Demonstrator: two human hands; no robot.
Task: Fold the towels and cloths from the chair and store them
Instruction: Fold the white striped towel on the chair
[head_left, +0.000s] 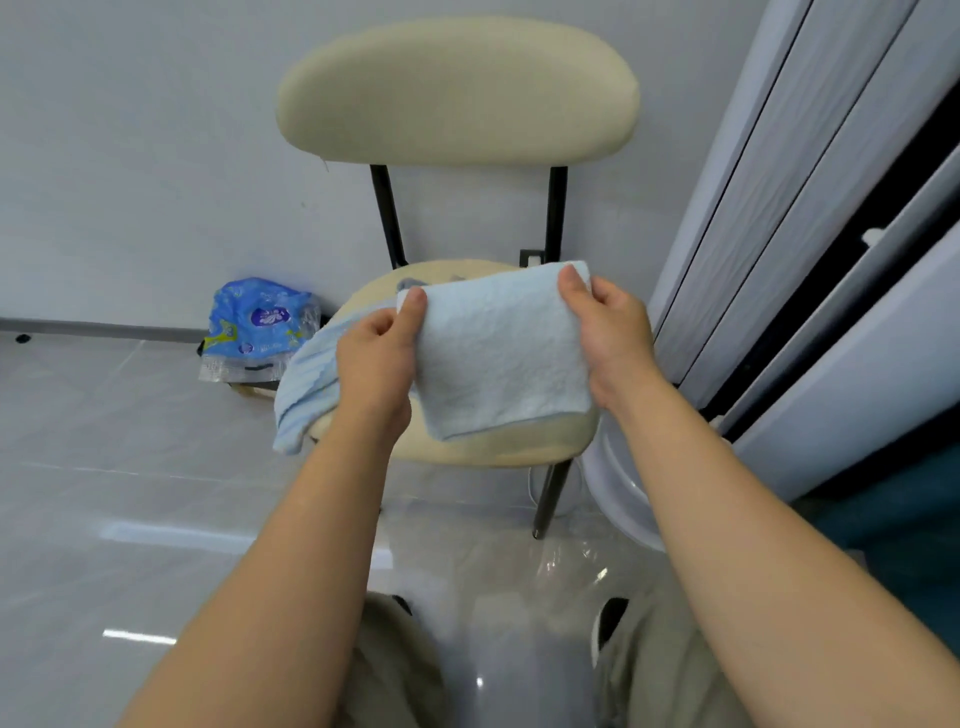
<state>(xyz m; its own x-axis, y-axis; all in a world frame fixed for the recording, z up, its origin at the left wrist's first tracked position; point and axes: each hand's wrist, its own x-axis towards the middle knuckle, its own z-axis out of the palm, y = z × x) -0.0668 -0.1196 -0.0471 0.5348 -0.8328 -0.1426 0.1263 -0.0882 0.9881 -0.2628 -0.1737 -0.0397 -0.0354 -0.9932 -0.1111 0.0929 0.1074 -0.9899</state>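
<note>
Head view. A folded light-blue terry towel (501, 353) is held up as a roughly square panel over the seat of a cream padded chair (493, 449) with black metal legs and an oval backrest. The left hand (376, 358) pinches the towel's upper left corner, with the thumb on the near face and the fingers behind the cloth. The right hand (613, 338) pinches the upper right corner in the same way, so both grips are closed on the towel. The top edge runs taut between the two thumbs and tilts up toward the right. The lower edge hangs just above the front of the seat (whether it touches the cushion cannot be told).

A second pale-blue ribbed cloth (304, 389) lies on the left side of the seat and droops over its edge, partly hidden behind the left wrist. A greyish patch (410, 283) shows on the seat behind the towel, too little of it to identify.

A blue printed plastic pack (260, 322) sits on the glossy pale tiled floor (130, 467), against the white wall (130, 156) and left of the chair. White sliding door panels (779, 234) with dark tracks stand to the right. Beige trouser legs (395, 670) appear at the bottom edge.
</note>
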